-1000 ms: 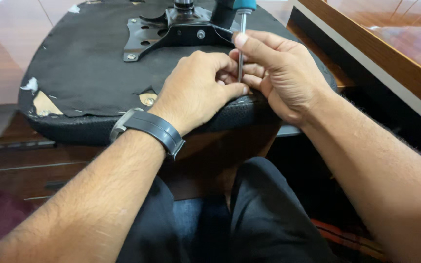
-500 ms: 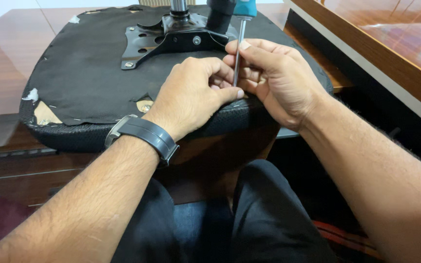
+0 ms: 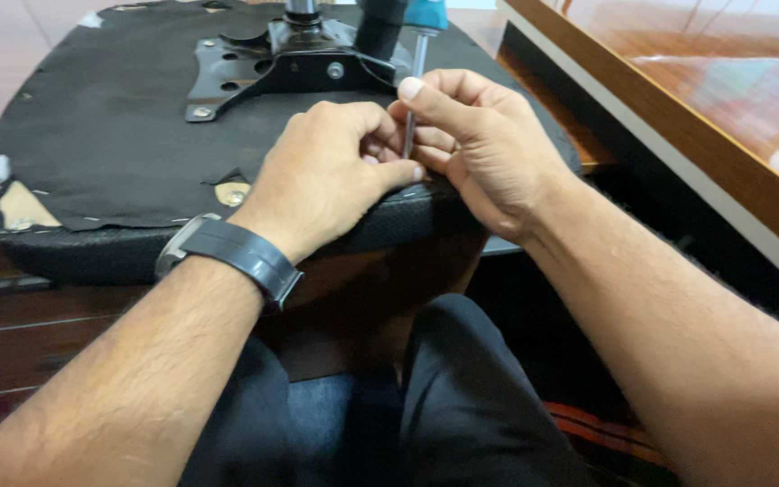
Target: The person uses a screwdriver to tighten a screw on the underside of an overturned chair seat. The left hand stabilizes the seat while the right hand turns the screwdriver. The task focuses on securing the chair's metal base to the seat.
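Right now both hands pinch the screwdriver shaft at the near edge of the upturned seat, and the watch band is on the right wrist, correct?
Not quite. The head view shows the dark watch band on the left wrist. The rest holds: the left hand and right hand pinch the screwdriver shaft at the seat's near edge.
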